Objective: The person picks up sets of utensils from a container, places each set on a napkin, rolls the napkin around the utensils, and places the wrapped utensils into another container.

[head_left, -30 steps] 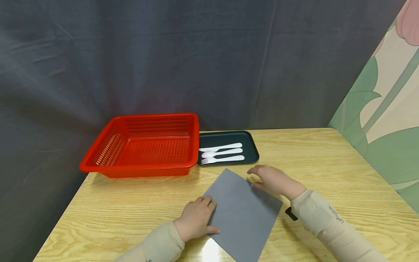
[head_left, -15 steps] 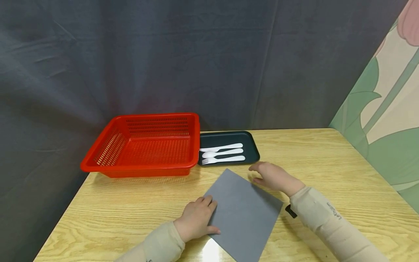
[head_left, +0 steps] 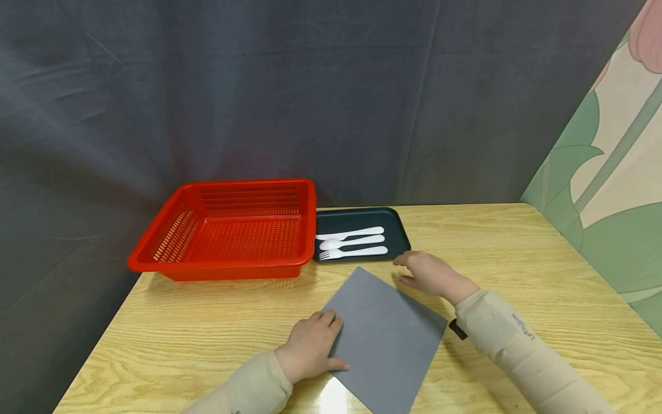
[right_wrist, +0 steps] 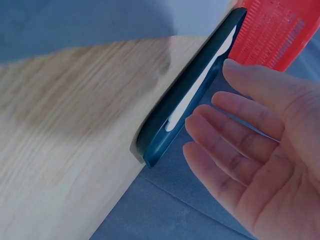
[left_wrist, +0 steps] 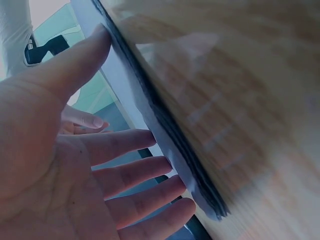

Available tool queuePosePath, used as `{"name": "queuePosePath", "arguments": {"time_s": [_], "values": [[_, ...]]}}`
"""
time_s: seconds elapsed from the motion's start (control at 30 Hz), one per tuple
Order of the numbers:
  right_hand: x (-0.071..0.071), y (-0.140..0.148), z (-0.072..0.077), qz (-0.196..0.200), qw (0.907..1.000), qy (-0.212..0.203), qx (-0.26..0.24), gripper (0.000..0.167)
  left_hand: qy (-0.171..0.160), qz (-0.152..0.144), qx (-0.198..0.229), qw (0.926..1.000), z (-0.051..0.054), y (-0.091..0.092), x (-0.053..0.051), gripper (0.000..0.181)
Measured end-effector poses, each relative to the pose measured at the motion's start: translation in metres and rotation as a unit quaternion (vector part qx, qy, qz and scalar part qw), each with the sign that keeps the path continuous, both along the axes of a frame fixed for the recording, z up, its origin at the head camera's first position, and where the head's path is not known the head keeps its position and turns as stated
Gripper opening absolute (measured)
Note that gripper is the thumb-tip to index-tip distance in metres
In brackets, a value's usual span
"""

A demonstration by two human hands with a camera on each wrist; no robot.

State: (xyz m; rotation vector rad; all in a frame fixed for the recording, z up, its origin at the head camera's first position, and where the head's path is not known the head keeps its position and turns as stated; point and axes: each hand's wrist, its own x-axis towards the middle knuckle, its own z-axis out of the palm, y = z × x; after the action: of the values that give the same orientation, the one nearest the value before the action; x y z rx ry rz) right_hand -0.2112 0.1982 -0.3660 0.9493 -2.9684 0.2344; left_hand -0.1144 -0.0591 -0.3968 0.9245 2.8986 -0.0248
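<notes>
A grey square, a folded cloth by its layered edge [left_wrist: 167, 125] in the left wrist view, lies turned on the table [head_left: 383, 339]. On its left side rests my left hand [head_left: 310, 345], fingers and thumb extended along the edge. My right hand [head_left: 426, 273] hovers above the table just past the cloth's upper right side, holding nothing, its fingers loosely bent near the tray's front right corner. The dark tray [head_left: 351, 217] bears a white knife [head_left: 362, 232], a white spoon [head_left: 362, 240] and a white fork [head_left: 364, 251]. In the right wrist view the tray [right_wrist: 160, 135] lies just beyond my fingertips.
Left of the tray stands a red plastic basket [head_left: 248, 238], its right rim overlapping the tray's left end. A dark curtain [head_left: 331, 103] hangs behind the wooden table [head_left: 207, 322]. At the right is a wall with a flower pattern [head_left: 620, 190].
My right hand has moved up and slightly away from the cloth, toward the tray's corner. The left hand and the cloth have stayed in place.
</notes>
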Motion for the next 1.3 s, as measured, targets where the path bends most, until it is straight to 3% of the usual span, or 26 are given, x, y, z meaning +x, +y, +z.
{"name": "queuePosePath", "arguments": {"time_s": [0.97,1.3], "values": [[-0.021,-0.002,0.002,0.011,0.9997,0.014,0.014,0.022,-0.004,0.005,-0.001,1.0000,0.000,0.000,0.000,0.076],[-0.024,-0.004,0.003,0.009,0.9998,0.016,-0.004,0.020,0.000,0.002,0.000,1.0000,0.000,0.000,0.000,0.077]]}}
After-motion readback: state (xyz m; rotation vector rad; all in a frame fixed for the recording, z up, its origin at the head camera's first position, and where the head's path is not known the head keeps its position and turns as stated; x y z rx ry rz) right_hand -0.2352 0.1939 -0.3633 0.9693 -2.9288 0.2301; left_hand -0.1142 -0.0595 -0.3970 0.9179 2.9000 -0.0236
